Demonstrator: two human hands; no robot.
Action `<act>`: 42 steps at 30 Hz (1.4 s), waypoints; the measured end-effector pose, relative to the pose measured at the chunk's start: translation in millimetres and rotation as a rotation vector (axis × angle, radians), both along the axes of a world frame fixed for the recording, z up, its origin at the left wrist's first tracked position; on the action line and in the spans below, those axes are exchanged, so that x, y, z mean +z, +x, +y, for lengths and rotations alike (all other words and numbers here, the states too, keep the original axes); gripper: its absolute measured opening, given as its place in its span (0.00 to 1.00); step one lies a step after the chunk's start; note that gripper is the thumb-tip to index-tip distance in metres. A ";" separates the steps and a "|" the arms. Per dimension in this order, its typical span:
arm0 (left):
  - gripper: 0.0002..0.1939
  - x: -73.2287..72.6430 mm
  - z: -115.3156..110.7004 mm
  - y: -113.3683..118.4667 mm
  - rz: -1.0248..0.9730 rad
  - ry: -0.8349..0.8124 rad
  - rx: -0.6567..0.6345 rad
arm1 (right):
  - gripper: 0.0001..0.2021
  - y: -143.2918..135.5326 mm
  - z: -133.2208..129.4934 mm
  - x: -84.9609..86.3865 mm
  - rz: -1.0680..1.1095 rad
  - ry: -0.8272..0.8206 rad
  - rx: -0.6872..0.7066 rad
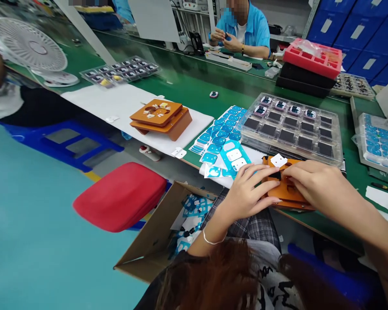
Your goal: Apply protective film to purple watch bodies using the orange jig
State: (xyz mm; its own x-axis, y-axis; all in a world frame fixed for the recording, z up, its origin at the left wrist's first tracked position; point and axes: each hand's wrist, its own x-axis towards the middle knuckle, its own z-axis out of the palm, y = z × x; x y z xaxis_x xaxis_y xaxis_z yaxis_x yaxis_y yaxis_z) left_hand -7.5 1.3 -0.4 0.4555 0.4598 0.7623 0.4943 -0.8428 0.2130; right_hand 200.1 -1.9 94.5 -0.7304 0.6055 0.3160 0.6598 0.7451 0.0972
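Orange-brown, block-shaped fixture with a recessed top (pixel 285 195) sits at the near edge of the glossy green tabletop (pixel 192 92), under both hands. Fingers of the left hand (pixel 244 193) are spread and lightly bent, their tips at the fixture's left side; those of the right hand (pixel 320 181) are bunched together over the recess, and I cannot tell whether they pinch anything. Being so near the edge, the fixture could tip or slide if pressed unevenly, I judge. A small white flat piece with tiny dark holes (pixel 278 160) lies at the fixture's far side, where a knuckle might flick it off. Loose glossy paper sheets printed with blue rounded shapes (pixel 218 137) fan out to the left; a brushing forearm could drag them towards the open brown cardboard box (pixel 148 246) below, where blue-and-white scraps would make a dropped part hard to spot. Beyond the fixture, a clear, hard-looking plastic tray (pixel 337 137) has square pockets with flat black pads, a few bearing small rounded dark-faced units (pixel 280 105); a bump from the right hand might jolt those.
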 end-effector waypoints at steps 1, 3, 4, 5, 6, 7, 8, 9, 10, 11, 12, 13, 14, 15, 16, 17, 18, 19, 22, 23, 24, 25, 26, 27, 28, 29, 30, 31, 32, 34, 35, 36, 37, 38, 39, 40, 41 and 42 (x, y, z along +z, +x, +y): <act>0.18 0.0 0.4 0.0 -0.001 0.006 -0.005 | 0.11 0.5 0.5 -0.9 0.004 -0.052 0.018; 0.17 -0.2 1.0 0.2 -0.003 0.018 -0.015 | 0.11 3.3 2.2 -2.7 -0.002 -0.144 0.034; 0.17 -0.3 1.2 0.2 -0.005 0.022 -0.020 | 0.11 5.2 3.4 -3.3 -0.013 -0.171 0.032; 0.17 -0.5 1.4 0.3 -0.006 0.024 -0.022 | 0.11 7.1 5.0 -3.9 -0.023 -0.182 0.025; 0.17 -0.6 1.4 0.5 -0.007 0.024 -0.021 | 0.12 8.9 6.7 -4.3 -0.029 -0.181 0.017; 0.17 -0.8 1.4 0.8 -0.008 0.023 -0.020 | 0.12 10.3 8.6 -4.6 -0.030 -0.173 0.010; 0.16 -1.1 1.2 1.4 -0.008 0.021 -0.018 | 0.13 11.3 10.5 -4.8 -0.027 -0.165 0.006; 0.16 -1.4 0.9 2.3 -0.007 0.021 -0.017 | 0.13 11.8 12.3 -5.1 -0.022 -0.161 0.005; 0.15 -1.8 0.5 3.5 -0.006 0.023 -0.018 | 0.13 12.0 14.0 -5.4 -0.015 -0.165 0.004; 0.16 -2.3 0.2 5.1 -0.004 0.027 -0.020 | 0.13 11.9 15.5 -5.7 -0.009 -0.175 0.003; 0.16 -3.0 -0.2 7.0 -0.001 0.031 -0.022 | 0.13 11.8 16.8 -5.9 -0.006 -0.195 0.003; 0.16 -3.7 -0.4 9.1 0.002 0.034 -0.023 | 0.13 11.7 18.0 -5.8 -0.005 -0.222 0.003; 0.17 -4.5 -0.5 11.3 0.005 0.037 -0.024 | 0.13 11.8 19.1 -5.4 -0.003 -0.255 0.002; 0.17 -5.3 -0.5 13.4 0.008 0.039 -0.024 | 0.13 12.1 20.3 -4.4 0.000 -0.290 0.001; 0.18 -6.0 -0.2 15.5 0.008 0.044 -0.029 | 0.12 12.5 21.4 -2.8 0.004 -0.326 -0.002; 0.18 -6.7 0.2 17.4 0.005 0.049 -0.037 | 0.11 13.0 22.4 -0.4 0.011 -0.363 -0.006; 0.18 -7.2 0.8 19.0 0.001 0.052 -0.046 | 0.10 13.6 23.4 2.8 0.020 -0.402 -0.007; 0.18 -7.6 1.4 20.4 -0.003 0.052 -0.053 | 0.09 14.0 24.2 6.6 0.031 -0.444 -0.009; 0.18 -7.9 2.7 22.7 -0.003 0.022 -0.052 | 0.06 14.6 25.5 18.6 0.090 -0.590 -0.029; 0.18 -7.6 2.7 23.0 0.000 0.006 -0.050 | 0.05 15.2 26.2 21.5 0.129 -0.642 -0.050; 0.19 -7.1 2.6 23.1 0.003 -0.008 -0.052 | 0.05 16.4 27.4 23.5 0.183 -0.692 -0.085; 0.19 -6.4 2.1 23.0 0.006 -0.020 -0.056 | 0.06 18.6 29.8 24.3 0.251 -0.730 -0.131; 0.19 -5.4 1.5 22.9 0.009 -0.031 -0.062 | 0.10 21.8 33.5 23.8 0.329 -0.732 -0.189; 0.19 -4.3 0.6 22.6 0.012 -0.042 -0.065 | 0.13 26.3 38.9 22.2 0.406 -0.697 -0.252; 0.19 -3.1 -0.5 22.4 0.015 -0.053 -0.064 | 0.16 31.8 46.1 19.6 0.469 -0.631 -0.311; 0.19 -1.9 -1.7 22.4 0.018 -0.062 -0.059 | 0.18 38.0 55.3 16.4 0.515 -0.541 -0.362; 0.19 -1.0 -3.0 22.7 0.018 -0.067 -0.052 | 0.19 44.7 66.1 13.0 0.537 -0.446 -0.405; 0.20 -0.3 -4.2 23.5 0.016 -0.072 -0.043 | 0.19 51.3 78.4 9.7 0.543 -0.369 -0.436; 0.20 0.0 -5.3 24.7 0.011 -0.081 -0.031 | 0.18 57.7 91.6 6.9 0.540 -0.300 -0.465; 0.21 -0.4 -6.5 28.6 -0.007 -0.105 -0.002 | 0.17 68.4 118.7 3.6 0.507 -0.185 -0.512; 0.21 -1.0 -6.6 31.0 -0.018 -0.117 0.011 | 0.17 72.6 131.5 3.2 0.479 -0.143 -0.529; 0.21 -1.7 -6.3 33.7 -0.030 -0.124 0.021 | 0.17 76.0 143.4 3.4 0.445 -0.120 -0.543; 0.21 -2.5 -5.5 36.2 -0.038 -0.126 0.027 | 0.16 78.9 154.1 4.0 0.408 -0.115 -0.552; 0.21 -3.3 -4.5 38.4 -0.046 -0.121 0.026 | 0.16 81.2 163.5 5.0 0.372 -0.126 -0.555; 0.21 -4.0 -3.3 40.1 -0.051 -0.115 0.022 | 0.16 83.2 171.5 6.1 0.337 -0.146 -0.553; 0.21 -4.6 -1.9 41.3 -0.055 -0.111 0.015 | 0.15 84.9 178.4 7.4 0.307 -0.172 -0.546; 0.21 -5.1 -0.5 41.9 -0.059 -0.109 0.007 | 0.15 86.3 184.0 8.6 0.282 -0.196 -0.535; 0.21 -5.5 0.7 41.9 -0.062 -0.110 -0.001 | 0.15 87.4 188.5 9.8 0.263 -0.214 -0.523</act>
State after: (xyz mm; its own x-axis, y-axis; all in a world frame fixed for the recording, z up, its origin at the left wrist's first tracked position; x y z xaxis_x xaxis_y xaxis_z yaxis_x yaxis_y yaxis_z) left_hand 34.4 2.0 -5.8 0.4096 0.5421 0.7337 0.4769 -0.8129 0.3343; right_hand 287.6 186.6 104.2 -0.2337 0.9319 0.2773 0.9243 0.3015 -0.2341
